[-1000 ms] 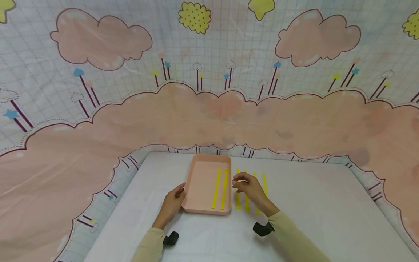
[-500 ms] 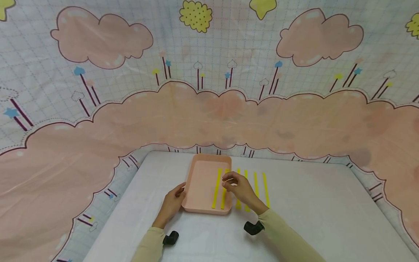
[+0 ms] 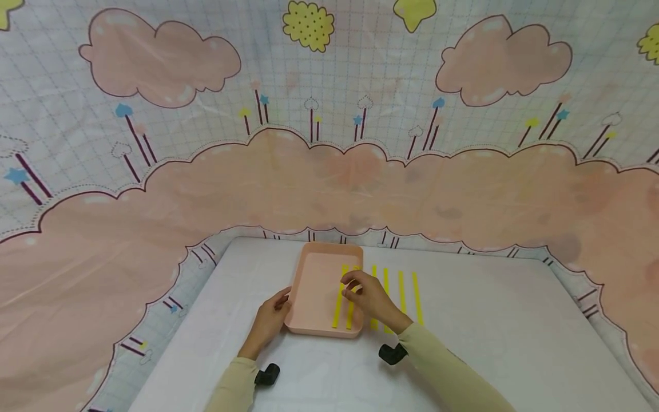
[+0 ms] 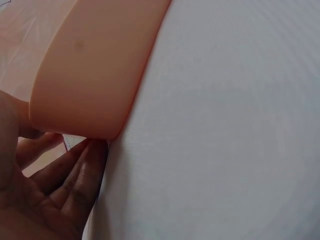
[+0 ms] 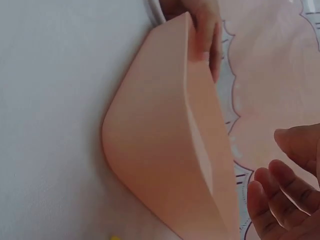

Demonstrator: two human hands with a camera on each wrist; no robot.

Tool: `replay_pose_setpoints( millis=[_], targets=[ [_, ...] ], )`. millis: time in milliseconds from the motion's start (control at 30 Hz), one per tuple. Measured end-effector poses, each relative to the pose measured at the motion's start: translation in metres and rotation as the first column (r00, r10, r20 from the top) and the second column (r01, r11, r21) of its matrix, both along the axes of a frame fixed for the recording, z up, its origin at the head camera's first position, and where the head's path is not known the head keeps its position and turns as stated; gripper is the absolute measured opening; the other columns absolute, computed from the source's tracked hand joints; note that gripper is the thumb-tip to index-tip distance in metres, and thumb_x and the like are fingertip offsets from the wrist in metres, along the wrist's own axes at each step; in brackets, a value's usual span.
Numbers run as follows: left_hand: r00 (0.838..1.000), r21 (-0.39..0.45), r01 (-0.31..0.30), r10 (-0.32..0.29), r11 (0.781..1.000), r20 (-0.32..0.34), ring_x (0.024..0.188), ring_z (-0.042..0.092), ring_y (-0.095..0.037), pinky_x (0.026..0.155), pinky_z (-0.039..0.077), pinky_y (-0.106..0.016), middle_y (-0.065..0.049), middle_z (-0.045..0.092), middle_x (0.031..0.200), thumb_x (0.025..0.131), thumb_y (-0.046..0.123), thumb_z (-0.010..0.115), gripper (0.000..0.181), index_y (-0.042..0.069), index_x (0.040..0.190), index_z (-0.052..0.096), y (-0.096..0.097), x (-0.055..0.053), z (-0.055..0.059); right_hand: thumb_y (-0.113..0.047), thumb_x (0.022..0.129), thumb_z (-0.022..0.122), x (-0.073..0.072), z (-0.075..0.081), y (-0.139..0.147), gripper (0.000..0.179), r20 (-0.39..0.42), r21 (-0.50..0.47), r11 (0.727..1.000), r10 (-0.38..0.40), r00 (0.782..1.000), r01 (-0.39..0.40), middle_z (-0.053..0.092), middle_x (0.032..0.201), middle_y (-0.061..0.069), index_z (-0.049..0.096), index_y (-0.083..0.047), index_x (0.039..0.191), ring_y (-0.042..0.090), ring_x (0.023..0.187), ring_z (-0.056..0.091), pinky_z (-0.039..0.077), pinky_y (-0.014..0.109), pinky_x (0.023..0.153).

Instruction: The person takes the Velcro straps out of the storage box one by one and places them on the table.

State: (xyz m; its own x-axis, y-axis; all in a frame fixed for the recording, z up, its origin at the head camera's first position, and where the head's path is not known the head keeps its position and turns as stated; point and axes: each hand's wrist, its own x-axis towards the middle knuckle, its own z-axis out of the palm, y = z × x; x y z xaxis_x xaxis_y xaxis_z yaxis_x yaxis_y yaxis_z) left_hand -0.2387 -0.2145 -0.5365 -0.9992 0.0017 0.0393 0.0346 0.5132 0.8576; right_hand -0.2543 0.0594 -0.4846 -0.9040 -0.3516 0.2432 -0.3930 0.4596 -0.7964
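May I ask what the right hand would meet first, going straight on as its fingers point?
The right hand would likely meet the tray's left wall, though the hand's height is unclear.

Both arms reach in from the near side in pale sleeves, the left forearm slanting far and rightward, the right forearm far and leftward. Bare wrists show past the cuffs. The left grip, a bare hand, holds with bent fingers and thumb. The right grip hovers, fingers loosely curved, thumb parted from the fingertips.
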Motion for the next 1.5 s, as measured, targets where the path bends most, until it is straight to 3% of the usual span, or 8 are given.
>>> replay_pose_setpoints(
  millis=[233, 467, 700, 867, 1067, 1233, 1500],
  targets=[
    [1.000, 0.017, -0.011, 0.011, 1.000, 0.013, 0.118, 0.062, -0.037, 0.100, 0.050, -0.050, -0.024, 0.063, 0.129, 0.098, 0.013, 0.057, 0.043, 0.009, 0.141, 0.054, 0.002, 0.003, 0.002, -0.007, 0.091, 0.068, -0.004, -0.008, -0.001, 0.024, -0.097, 0.151, 0.988, 0.047, 0.994, -0.032, 0.065, 0.113, 0.012, 0.063, -0.006, 0.113, 0.028, 0.100, 0.065, 0.057, 0.041, 0.080],
    [1.000, 0.019, -0.015, 0.015, 1.000, 0.002, 0.118, 0.062, -0.038, 0.100, 0.050, -0.050, -0.025, 0.063, 0.129, 0.097, 0.013, 0.057, 0.044, 0.008, 0.141, 0.054, 0.003, 0.004, 0.002, -0.010, 0.092, 0.068, -0.010, -0.009, -0.004, 0.022, -0.121, 0.302, 0.951, 0.109, 0.987, -0.067, 0.063, 0.115, 0.002, 0.063, -0.010, 0.114, 0.023, 0.104, 0.062, 0.055, 0.034, 0.086],
    [1.000, 0.016, -0.016, 0.016, 1.000, 0.002, 0.118, 0.062, -0.038, 0.100, 0.050, -0.050, -0.025, 0.063, 0.128, 0.097, 0.013, 0.057, 0.043, 0.008, 0.140, 0.055, 0.001, 0.004, -0.002, -0.015, 0.092, 0.069, -0.015, -0.007, -0.011, 0.025, -0.152, 0.539, 0.837, 0.207, 0.966, -0.094, 0.060, 0.120, 0.001, 0.064, -0.012, 0.116, 0.018, 0.108, 0.060, 0.053, 0.033, 0.096],
    [1.000, 0.015, -0.009, 0.009, 1.000, -0.011, 0.117, 0.062, -0.038, 0.100, 0.050, -0.050, -0.025, 0.063, 0.129, 0.098, 0.012, 0.057, 0.043, 0.008, 0.140, 0.055, 0.001, 0.004, -0.003, -0.015, 0.091, 0.070, -0.018, -0.006, -0.015, 0.025, -0.175, 0.640, 0.763, 0.256, 0.951, -0.087, 0.060, 0.118, -0.001, 0.066, -0.017, 0.116, 0.015, 0.104, 0.057, 0.053, 0.029, 0.092],
    [1.000, 0.018, -0.003, 0.004, 1.000, -0.012, 0.117, 0.062, -0.037, 0.100, 0.050, -0.049, -0.024, 0.063, 0.129, 0.098, 0.011, 0.058, 0.043, 0.007, 0.140, 0.055, 0.001, 0.003, -0.001, -0.016, 0.092, 0.069, -0.022, -0.008, -0.018, 0.023, -0.217, 0.741, 0.669, 0.323, 0.921, -0.060, 0.061, 0.118, -0.002, 0.067, -0.022, 0.114, 0.017, 0.107, 0.057, 0.051, 0.032, 0.090],
    [1.000, 0.009, 0.000, 0.000, 1.000, -0.026, 0.115, 0.064, -0.036, 0.098, 0.052, -0.049, -0.024, 0.065, 0.126, 0.097, 0.009, 0.057, 0.041, 0.005, 0.138, 0.056, 0.002, 0.003, 0.003, -0.013, 0.090, 0.071, -0.025, -0.009, -0.018, 0.025, -0.257, 0.775, 0.632, 0.358, 0.898, -0.030, 0.062, 0.116, -0.002, 0.068, -0.023, 0.112, 0.017, 0.106, 0.057, 0.049, 0.031, 0.081],
    [1.000, 0.011, -0.004, 0.004, 1.000, -0.028, 0.114, 0.064, -0.036, 0.097, 0.052, -0.048, -0.023, 0.065, 0.125, 0.097, 0.009, 0.057, 0.041, 0.005, 0.138, 0.056, 0.002, 0.002, 0.003, -0.009, 0.091, 0.068, -0.028, -0.011, -0.021, 0.024, -0.243, 0.805, 0.593, 0.374, 0.895, -0.029, 0.061, 0.113, -0.003, 0.068, -0.025, 0.110, 0.016, 0.102, 0.055, 0.046, 0.029, 0.080]
  ],
)
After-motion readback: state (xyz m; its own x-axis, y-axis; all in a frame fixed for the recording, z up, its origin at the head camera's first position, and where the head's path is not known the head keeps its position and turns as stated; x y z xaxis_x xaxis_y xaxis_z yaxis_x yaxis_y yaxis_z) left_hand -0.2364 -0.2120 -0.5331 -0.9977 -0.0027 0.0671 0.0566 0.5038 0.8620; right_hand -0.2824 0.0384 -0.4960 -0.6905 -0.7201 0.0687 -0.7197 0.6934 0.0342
